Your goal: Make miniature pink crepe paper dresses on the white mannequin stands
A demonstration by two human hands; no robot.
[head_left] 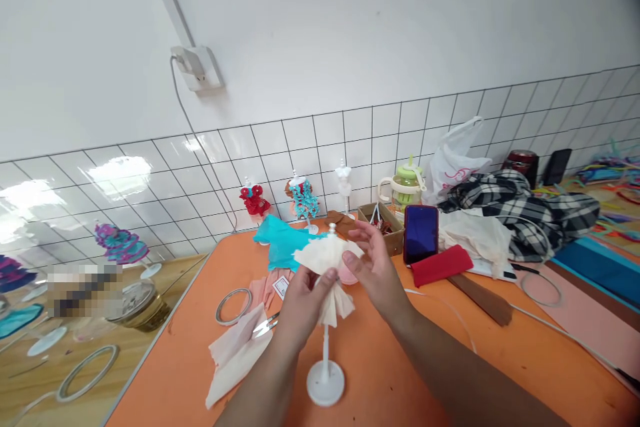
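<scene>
In front of me a small white doll mannequin (325, 383) stands on a round base, dressed in cream fabric (320, 253). One layer of that fabric flares out at the top and a pleated piece hangs below. My left hand (306, 300) is closed at the waist, thumb and fingers pinching the cloth. On the other side, my right hand (373, 263) has its fingers apart, with the thumb at the fabric's right edge; whether it presses on the cloth is unclear. Thread snips (265, 325) lie to the left on pale pink fabric (235, 360).
Behind stand dressed mannequins, one in red (255, 200) and one in blue flowers (304, 199), plus a bare mannequin (343, 183). Turquoise fabric (283, 243) and a wire coil (233, 307) lie left. Rightward are a box (395, 240), a phone (421, 233) and red fabric (443, 265).
</scene>
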